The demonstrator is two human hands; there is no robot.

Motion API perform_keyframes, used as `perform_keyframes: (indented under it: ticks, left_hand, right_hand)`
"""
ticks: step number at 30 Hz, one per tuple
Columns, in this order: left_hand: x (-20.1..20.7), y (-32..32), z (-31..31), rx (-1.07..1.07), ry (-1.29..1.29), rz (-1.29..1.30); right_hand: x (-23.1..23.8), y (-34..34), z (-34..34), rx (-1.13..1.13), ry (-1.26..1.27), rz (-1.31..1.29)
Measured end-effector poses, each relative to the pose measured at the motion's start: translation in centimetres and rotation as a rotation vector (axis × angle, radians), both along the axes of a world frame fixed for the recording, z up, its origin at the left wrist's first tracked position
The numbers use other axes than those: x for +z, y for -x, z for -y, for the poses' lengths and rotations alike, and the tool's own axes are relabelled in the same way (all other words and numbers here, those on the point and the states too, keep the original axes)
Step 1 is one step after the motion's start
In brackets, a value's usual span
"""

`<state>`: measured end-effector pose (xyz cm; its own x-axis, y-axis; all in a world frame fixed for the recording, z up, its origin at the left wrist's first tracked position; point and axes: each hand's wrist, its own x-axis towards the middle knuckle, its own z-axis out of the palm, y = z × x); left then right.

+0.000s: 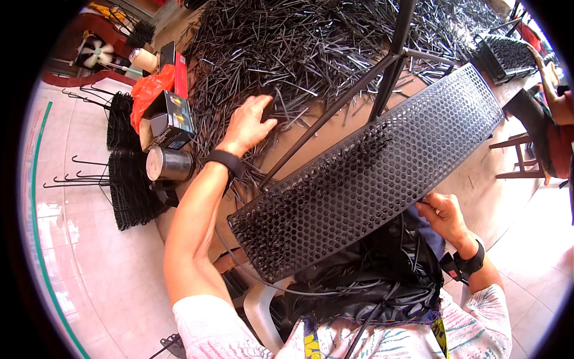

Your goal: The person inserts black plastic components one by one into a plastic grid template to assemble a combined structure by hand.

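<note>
My left hand [248,124] reaches to the near edge of a heap of black plastic strips [245,48]. Its thumb and fingers are apart, beside a dark clump of strips [274,103]. A long black perforated panel [418,143] slants across in front of me, its right end farther away. Short black bristle-like strips stick up from its holes at the left end and along part of the far side. My right hand [445,218] is closed at the panel's near edge, fingertips pinched together. What they pinch is hidden.
Black metal bars [335,122] stand behind the panel. Left on the table are a metal can [170,163], a small box [173,122] and an orange bag [152,90]. Finished-looking black bristle pieces with hooks [134,191] stand beyond its left edge. Another person's arm [545,81] is at right.
</note>
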<state>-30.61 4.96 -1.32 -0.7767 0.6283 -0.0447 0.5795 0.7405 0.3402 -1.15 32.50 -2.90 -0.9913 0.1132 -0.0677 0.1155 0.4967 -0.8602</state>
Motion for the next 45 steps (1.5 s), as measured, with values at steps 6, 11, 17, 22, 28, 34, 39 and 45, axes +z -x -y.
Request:
perform_keyframes:
  ticks: [6,11,17,22,28,34,39,45]
  left_hand:
    - [1.8,-4.1,2.0,-0.155,-0.006,0.171]
    - [1.4,-5.0,3.0,-0.338,0.142,-0.020]
    - [0.5,-2.2,1.7,-0.230,-0.043,-0.155]
    - [-0.1,-0.1,0.6,0.221,0.140,-0.270]
    - [0.0,-0.9,1.1,-0.041,0.381,-0.122]
    - [0.1,0.0,0.5,-0.001,0.177,-0.089]
    - [-0.4,-0.3,-0.8,0.014,0.157,0.024]
    - [-0.9,-0.7,-0.8,0.136,0.214,-0.082]
  right_hand:
    - [-0.6,-0.3,-0.1,0.058,0.022,-0.055]
    - [-0.4,0.1,0.2,0.062,0.026,-0.066]
    - [-0.3,0.1,0.3,0.089,0.019,-0.060]
    - [-0.4,-0.2,0.3,0.117,-0.017,-0.022]
    - [0.5,-0.2,0.6,0.170,-0.009,-0.020]
    - [1.6,-0.2,1.2,0.288,0.001,-0.024]
    - [1.8,-0.7,1.7,0.300,0.090,-0.042]
    - [1.6,-1.1,2.0,0.337,0.152,-0.065]
